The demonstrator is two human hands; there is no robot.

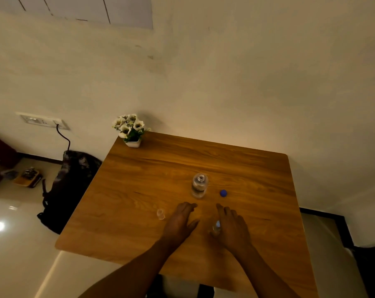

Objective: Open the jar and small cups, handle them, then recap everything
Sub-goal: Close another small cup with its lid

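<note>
Right hand (231, 226) is palm down on the table (139, 211), fingers spread and pointing away; a small clear cup (217, 225) sits at its thumb side, partly hidden. Can't tell if the thumb actually grips it or just touches. Left hand (181, 222) is flat and loose, fingers apart, holding nothing, resting on the wood just beside the right hand.

Second small clear cup (160, 214) stands alone left of the left hand, near it but not touching. Too blurred to tell if it has a cap.

Further out, beyond both sets of fingertips: clear bottle-shaped jar (199, 186), upright, mouth uncovered, some clear liquid inside. Blue cap (223, 193) lies on the table just right of the jar, apart from it, ahead of the right hand's fingers.

Far left corner of the table: small white pot of white flowers (130, 130), against the wall.

Off the table, left: dark backpack (70, 186) on the floor leaning at the table edge, black cable (64, 136) running up to a wall socket (44, 121).
</note>
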